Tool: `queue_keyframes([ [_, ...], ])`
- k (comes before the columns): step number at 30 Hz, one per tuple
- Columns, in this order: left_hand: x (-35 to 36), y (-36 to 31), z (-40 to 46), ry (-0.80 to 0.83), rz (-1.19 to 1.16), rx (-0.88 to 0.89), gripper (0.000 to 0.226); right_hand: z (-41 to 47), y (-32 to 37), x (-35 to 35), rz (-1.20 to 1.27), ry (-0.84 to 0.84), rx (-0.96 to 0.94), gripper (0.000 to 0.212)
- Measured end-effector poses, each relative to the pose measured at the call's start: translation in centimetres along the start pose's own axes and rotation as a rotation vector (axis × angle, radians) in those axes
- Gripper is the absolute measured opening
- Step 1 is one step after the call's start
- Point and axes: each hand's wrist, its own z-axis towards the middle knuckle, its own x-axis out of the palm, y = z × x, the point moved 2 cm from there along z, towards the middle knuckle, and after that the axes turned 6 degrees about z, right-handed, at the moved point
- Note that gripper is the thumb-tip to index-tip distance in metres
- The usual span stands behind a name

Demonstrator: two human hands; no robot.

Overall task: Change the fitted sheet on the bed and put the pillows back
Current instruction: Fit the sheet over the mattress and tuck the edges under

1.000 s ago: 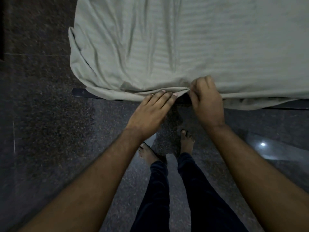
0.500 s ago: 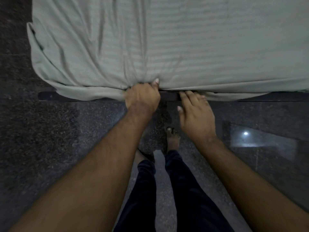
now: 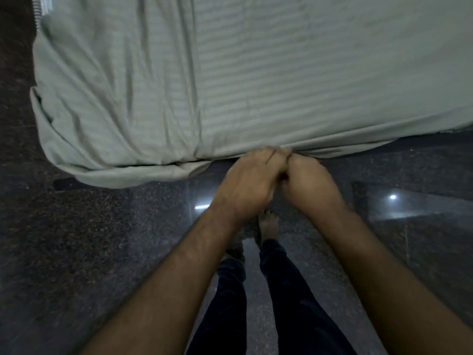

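Change: half a second ago the left hand (image 3: 252, 184) was bunched on the pale grey-green striped cotton fitted sheet (image 3: 230, 73) and the right hand (image 3: 308, 181) lay flat-fingered just right of it; now both hands have closed up knuckle to knuckle at one spot on the sheet's near hem, further from the sheet's loose near-left corner (image 3: 84, 160)
Meaning for the task: I judge this to be tucking work along the near side of the bed, the hem being gathered and pushed under the mattress edge; the pillows are not in view, so that part looks not yet begun
Left grip: fingers curled tight, their tips at the fold of the hem; it seems to pinch the cloth, though the fingertips are partly hidden by the fold
Right grip: fingers curled in against the left hand, touching it; they meet the same hem line, but whether cloth sits inside the curl I cannot tell
Sheet: spread over the mattress top, fairly smooth right of the hands, heavily creased left of them
Loose corner: it sags below the mattress line and hangs over the dark bed frame rail (image 3: 64, 184), so it looks not yet seated
Floor: dark speckled polished stone floor (image 3: 76, 252) below the sheet edge, with a lamp's reflection off to the right of the hands
Person: bare feet and dark trousers directly below the hands
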Motion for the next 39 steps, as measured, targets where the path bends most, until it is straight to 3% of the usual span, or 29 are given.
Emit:
queue_keyframes([
  [2,1.2,0.4,2.5,0.027,0.088,0.038,0.049,-2.5,-3.4,-2.1,0.041,-0.335,0.012,0.03],
  [4,2.4,0.3,4.6,0.022,0.246,0.097,0.046,-3.4,-7.6,-3.8,-0.066,-0.522,0.018,0.038],
  [7,3.5,-0.7,6.3,-0.03,0.373,0.14,0.029,-1.4,-11.7,-4.8,-0.148,-0.51,-0.109,0.049],
  [10,3.8,-1.0,6.8,-0.073,0.44,0.112,0.024,1.1,-12.8,-5.2,-0.251,-0.535,-0.329,0.023],
  [12,4.2,-1.5,6.0,-0.1,0.457,0.189,0.017,1.4,-13.2,-5.6,-0.324,-0.571,-0.382,0.003],
  [13,4.5,-1.7,5.5,-0.103,0.472,0.234,0.018,1.2,-13.4,-5.7,-0.348,-0.569,-0.39,0.007],
  [17,5.5,-1.9,4.4,-0.075,0.489,0.153,0.036,-0.6,-14.4,-4.8,-0.35,-0.523,-0.374,0.007],
  [19,6.4,-2.0,4.2,-0.067,0.477,0.059,0.045,-1.2,-15.0,-3.9,-0.266,-0.497,-0.344,0.021],
  [23,7.6,-3.0,3.3,0.099,0.335,-0.164,0.062,-0.9,-13.7,-2.8,-0.139,-0.409,-0.168,0.038],
  [27,7.5,-3.9,5.6,0.121,0.358,-0.267,0.047,0.6,-11.1,-3.3,-0.224,-0.26,0.039,0.041],
  [29,6.5,-3.8,8.1,0.19,0.328,-0.357,0.043,2.6,-9.2,-5.6,-0.249,-0.116,0.177,0.039],
  [32,5.8,-3.4,10.6,0.301,0.31,-0.448,0.056,6.1,-7.7,-8.1,-0.268,0.205,0.372,0.045],
  [34,5.3,-3.2,10.2,0.307,0.207,-0.461,0.05,6.7,-7.3,-8.2,-0.365,0.318,0.384,0.047],
  [36,4.8,-2.9,8.0,0.298,0.136,-0.394,0.033,5.0,-7.2,-7.6,-0.478,0.304,0.325,0.037],
  [39,2.5,-0.6,3.5,-0.003,0.121,-0.291,0.018,2.0,-7.3,-6.5,-0.412,0.121,0.306,0.027],
])
